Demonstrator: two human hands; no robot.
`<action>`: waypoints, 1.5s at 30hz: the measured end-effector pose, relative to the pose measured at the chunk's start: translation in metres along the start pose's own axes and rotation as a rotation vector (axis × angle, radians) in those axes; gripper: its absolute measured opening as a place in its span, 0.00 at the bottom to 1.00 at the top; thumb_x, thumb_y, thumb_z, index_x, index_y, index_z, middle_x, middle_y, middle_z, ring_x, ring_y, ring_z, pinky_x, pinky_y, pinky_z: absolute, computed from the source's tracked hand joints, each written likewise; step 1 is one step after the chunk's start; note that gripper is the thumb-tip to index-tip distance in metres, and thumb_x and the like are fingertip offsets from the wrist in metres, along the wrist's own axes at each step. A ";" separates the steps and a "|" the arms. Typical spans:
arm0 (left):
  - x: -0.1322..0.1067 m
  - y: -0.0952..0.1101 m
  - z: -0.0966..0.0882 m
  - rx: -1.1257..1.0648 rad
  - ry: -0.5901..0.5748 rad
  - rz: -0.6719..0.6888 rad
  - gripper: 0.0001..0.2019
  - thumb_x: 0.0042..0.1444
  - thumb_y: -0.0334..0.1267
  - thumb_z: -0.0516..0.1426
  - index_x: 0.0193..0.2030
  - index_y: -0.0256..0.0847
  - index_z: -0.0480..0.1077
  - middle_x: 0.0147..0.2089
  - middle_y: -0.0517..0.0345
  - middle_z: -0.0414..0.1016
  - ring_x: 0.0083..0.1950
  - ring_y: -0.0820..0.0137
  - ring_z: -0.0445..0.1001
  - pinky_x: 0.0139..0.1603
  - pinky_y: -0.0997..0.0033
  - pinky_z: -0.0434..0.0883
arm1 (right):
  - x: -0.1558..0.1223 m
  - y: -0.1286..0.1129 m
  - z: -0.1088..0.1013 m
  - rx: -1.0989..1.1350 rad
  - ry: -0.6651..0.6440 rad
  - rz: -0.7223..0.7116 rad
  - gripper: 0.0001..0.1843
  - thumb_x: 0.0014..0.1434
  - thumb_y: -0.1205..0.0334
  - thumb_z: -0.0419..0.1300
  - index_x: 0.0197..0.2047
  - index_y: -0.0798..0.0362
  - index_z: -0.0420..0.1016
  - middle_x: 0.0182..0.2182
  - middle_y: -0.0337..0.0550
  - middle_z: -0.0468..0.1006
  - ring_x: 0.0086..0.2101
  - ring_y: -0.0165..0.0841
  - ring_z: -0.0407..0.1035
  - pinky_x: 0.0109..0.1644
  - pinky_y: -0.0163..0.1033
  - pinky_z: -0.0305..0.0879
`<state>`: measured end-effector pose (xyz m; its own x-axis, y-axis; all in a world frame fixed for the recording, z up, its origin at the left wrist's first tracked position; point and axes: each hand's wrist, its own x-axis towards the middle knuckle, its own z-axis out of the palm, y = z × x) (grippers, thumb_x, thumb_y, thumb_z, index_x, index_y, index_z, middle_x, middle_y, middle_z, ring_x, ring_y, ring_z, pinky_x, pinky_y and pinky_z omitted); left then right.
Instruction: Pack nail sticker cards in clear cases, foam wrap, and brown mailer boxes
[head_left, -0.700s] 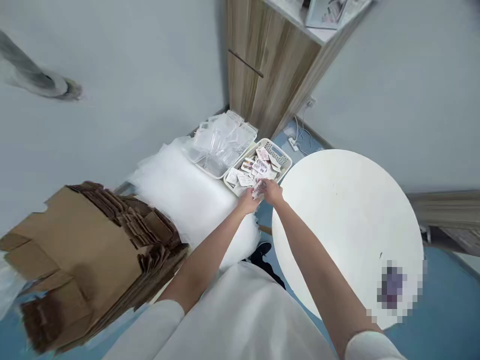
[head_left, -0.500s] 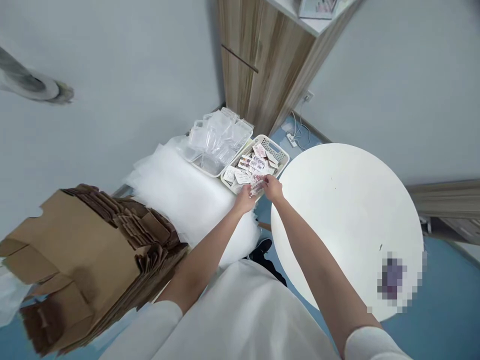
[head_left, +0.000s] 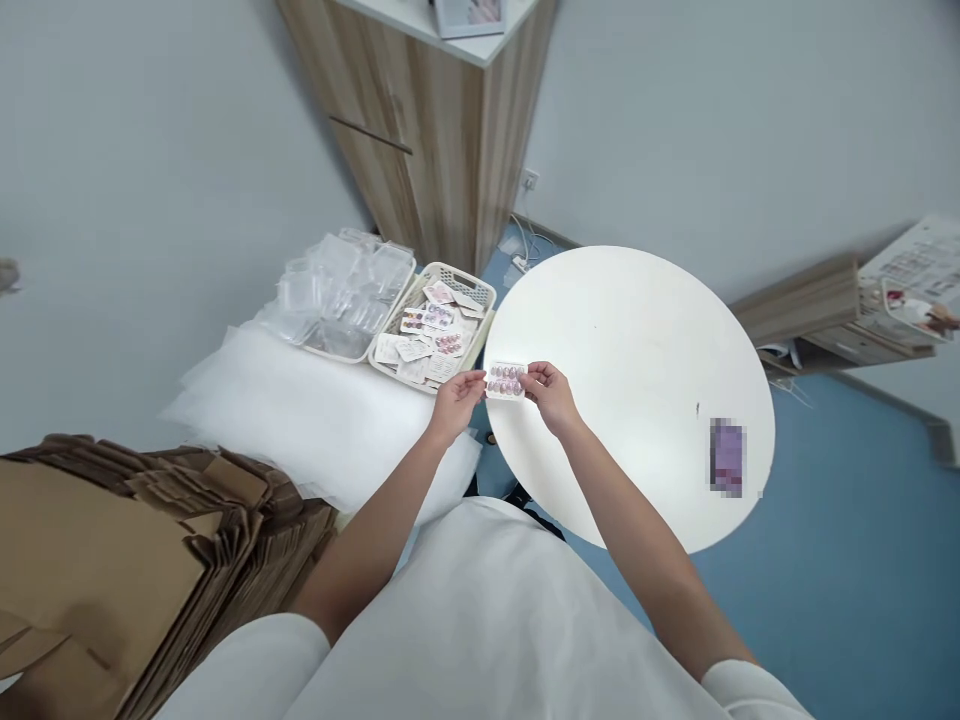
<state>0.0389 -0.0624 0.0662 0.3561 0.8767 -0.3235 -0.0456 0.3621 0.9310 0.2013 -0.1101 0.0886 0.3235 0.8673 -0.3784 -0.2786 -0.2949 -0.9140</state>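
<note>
A small white card of press-on nails (head_left: pixel 505 382), with two rows of pinkish-purple nails, is held up over the near left edge of the round white table. My right hand (head_left: pixel 553 398) pinches its right end between thumb and fingers. At the opposite end, my left hand (head_left: pixel 456 406) has its fingertips closed on the card's left edge. Just beyond my left hand is a cream plastic basket (head_left: pixel 480 295) full of similar cards (head_left: pixel 427 340), some turned face down.
The round white table (head_left: pixel 637 340) carries a blurred purple object (head_left: pixel 727 457). Clear plastic boxes (head_left: pixel 345 285) fill a second basket at left. White foam sheets (head_left: pixel 300 420) and flattened cardboard boxes (head_left: pixel 90 560) are stacked nearer me. A wooden cabinet (head_left: pixel 427 130) stands behind.
Both hands have lifted the card of press-on nails out of the basket and brought it to the table's edge. The view has turned to the right.
</note>
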 end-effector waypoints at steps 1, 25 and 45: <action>-0.007 -0.001 0.011 0.007 -0.034 -0.024 0.15 0.46 0.42 0.58 0.40 0.36 0.70 0.33 0.54 0.73 0.32 0.73 0.71 0.36 0.70 0.68 | -0.011 -0.001 -0.011 0.022 0.027 0.001 0.18 0.40 0.54 0.64 0.32 0.51 0.65 0.25 0.33 0.67 0.26 0.25 0.64 0.33 0.35 0.63; -0.097 -0.037 0.191 0.358 -0.483 -0.058 0.12 0.45 0.43 0.58 0.33 0.37 0.71 0.31 0.55 0.73 0.34 0.70 0.70 0.38 0.66 0.68 | -0.152 0.015 -0.231 -0.131 0.019 -0.076 0.15 0.44 0.54 0.61 0.36 0.51 0.71 0.33 0.41 0.73 0.33 0.30 0.66 0.38 0.38 0.62; -0.128 -0.049 0.220 0.327 -0.421 -0.142 0.18 0.47 0.45 0.57 0.43 0.39 0.68 0.41 0.50 0.73 0.39 0.68 0.72 0.43 0.66 0.67 | -0.183 0.052 -0.218 0.665 0.310 0.106 0.13 0.41 0.57 0.63 0.27 0.51 0.63 0.23 0.37 0.72 0.27 0.30 0.70 0.32 0.36 0.64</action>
<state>0.2009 -0.2619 0.0994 0.6830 0.6001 -0.4163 0.2983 0.2912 0.9090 0.3246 -0.3713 0.0787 0.4771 0.6657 -0.5737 -0.7797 0.0194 -0.6259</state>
